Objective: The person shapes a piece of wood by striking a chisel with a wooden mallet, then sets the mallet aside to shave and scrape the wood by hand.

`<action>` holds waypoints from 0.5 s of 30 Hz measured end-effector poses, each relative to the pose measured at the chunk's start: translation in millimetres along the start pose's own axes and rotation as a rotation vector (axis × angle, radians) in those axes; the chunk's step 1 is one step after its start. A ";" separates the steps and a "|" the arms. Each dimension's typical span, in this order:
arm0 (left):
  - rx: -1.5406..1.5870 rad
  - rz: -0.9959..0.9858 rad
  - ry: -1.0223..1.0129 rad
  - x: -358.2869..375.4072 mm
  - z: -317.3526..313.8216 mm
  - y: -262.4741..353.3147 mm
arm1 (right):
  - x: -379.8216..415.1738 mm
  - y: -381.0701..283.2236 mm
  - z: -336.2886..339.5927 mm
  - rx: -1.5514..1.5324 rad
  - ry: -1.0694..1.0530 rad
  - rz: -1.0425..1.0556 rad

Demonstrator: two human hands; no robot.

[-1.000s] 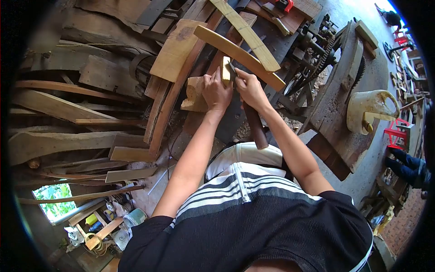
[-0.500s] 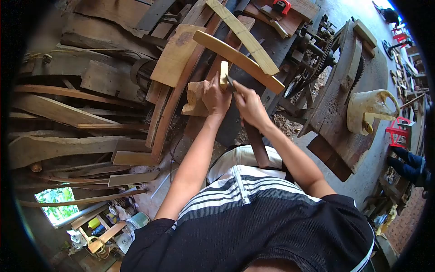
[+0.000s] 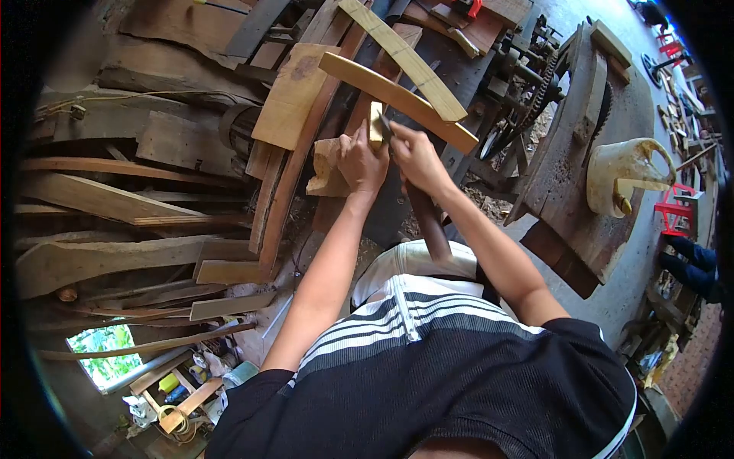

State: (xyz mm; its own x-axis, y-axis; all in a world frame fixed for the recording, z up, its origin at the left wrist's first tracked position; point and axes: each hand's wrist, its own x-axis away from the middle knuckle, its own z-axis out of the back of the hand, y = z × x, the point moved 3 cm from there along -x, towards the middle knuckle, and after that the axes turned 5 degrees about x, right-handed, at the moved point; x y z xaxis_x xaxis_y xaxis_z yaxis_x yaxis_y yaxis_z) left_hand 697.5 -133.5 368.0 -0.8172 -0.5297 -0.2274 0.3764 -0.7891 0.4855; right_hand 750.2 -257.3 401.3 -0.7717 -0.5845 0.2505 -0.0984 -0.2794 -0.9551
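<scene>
As the left hand (image 3: 362,163) clamps a block (image 3: 376,122), the right hand (image 3: 420,159) clasps a dark-handled tool (image 3: 430,226).

Woodworking workshop indicated: rough planks (image 3: 115,262) are piled at left; toothed saw blade (image 3: 607,111) is mounted in saw table (image 3: 562,164).

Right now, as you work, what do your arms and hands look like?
Both the left hand and right hand are ungloved. The slim forearms are bare, with no watch or cable visible. Short black sleeves belong to a black top with white and grey stripes.
</scene>
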 end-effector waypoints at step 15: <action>-0.036 -0.059 0.057 -1.1 0.9 1.7 | -8.4 1.1 3.5 0.076 0.025 -0.022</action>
State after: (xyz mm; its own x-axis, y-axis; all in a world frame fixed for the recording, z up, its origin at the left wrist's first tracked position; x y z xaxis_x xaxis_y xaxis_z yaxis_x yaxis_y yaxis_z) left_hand 698.6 -133.9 369.8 -0.8123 -0.4983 -0.3031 0.3447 -0.8294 0.4397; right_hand 758.8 -255.3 398.7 -0.7855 -0.5584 0.2667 -0.0686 -0.3497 -0.9343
